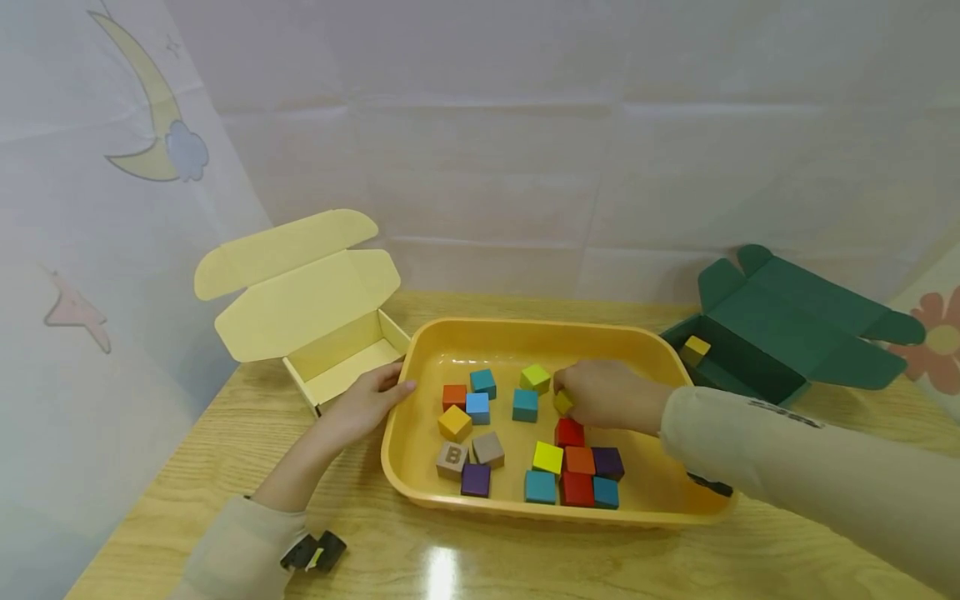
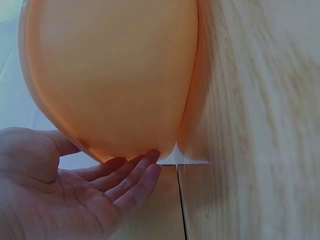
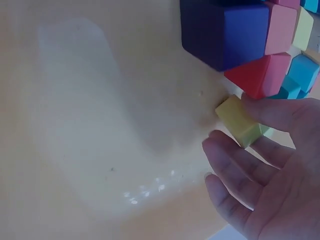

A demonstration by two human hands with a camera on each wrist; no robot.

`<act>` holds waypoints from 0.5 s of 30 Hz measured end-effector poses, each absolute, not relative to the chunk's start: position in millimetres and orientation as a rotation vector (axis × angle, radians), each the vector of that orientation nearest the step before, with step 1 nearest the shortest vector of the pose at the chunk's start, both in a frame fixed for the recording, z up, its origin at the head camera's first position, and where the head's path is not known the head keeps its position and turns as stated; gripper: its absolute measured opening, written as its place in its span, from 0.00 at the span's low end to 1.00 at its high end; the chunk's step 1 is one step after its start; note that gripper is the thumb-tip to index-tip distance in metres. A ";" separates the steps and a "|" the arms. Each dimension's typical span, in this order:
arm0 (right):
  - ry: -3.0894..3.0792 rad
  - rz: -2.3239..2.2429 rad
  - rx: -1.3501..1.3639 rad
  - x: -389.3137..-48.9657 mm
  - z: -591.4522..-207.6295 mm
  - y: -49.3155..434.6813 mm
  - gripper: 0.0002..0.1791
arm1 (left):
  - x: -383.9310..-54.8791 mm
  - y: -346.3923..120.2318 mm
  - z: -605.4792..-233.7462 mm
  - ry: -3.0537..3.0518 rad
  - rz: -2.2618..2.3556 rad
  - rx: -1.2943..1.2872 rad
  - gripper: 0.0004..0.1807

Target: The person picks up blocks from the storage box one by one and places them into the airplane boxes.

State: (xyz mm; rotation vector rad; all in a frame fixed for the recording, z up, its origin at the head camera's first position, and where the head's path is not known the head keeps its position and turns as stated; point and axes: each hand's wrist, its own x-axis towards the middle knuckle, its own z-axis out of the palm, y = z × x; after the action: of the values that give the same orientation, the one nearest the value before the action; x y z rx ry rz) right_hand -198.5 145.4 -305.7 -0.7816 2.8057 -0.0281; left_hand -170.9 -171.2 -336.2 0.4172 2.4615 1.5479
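Note:
My left hand (image 1: pixel 366 408) holds the left end of an orange-yellow plastic tub (image 1: pixel 517 331). Its thumb goes over the rim, and in the left wrist view its fingers (image 2: pixel 135 187) lie along the outer wall. Inside the tub, my right hand (image 1: pixel 613 396) pinches a yellow block (image 3: pixel 236 119) between thumb and fingers. A red block (image 1: pixel 570 432) lies just in front of that hand. A lime block (image 1: pixel 536 378) and a teal block (image 1: pixel 525 405) lie to its left.
Several more blocks lie in the tub, including a wooden one marked B (image 1: pixel 452 460). A pale yellow box (image 1: pixel 337 354) stands open at the back left. At the back right, an open dark green box (image 1: pixel 757 367) holds a yellow block (image 1: pixel 695 350).

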 end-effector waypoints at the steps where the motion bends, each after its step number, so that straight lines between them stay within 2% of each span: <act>1: 2.809 -0.031 -0.775 -198.6 -305.0 146.5 0.10 | -170.8 -171.2 -336.2 2.458 1.549 0.418 0.26; 9: 2.829 -0.155 -0.751 -198.7 -295.9 156.4 0.17 | -170.3 -170.2 -335.5 2.455 1.547 0.421 0.26; 15: 2.838 -0.173 -0.750 -196.9 -289.0 170.3 0.17 | -169.9 -170.5 -336.2 2.450 1.553 0.418 0.26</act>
State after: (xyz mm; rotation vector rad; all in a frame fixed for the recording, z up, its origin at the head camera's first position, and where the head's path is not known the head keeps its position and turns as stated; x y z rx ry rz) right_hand -196.9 170.3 -289.0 -0.7497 2.8380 -0.1735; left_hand -169.9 -170.5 -336.2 0.4177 2.4504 1.5534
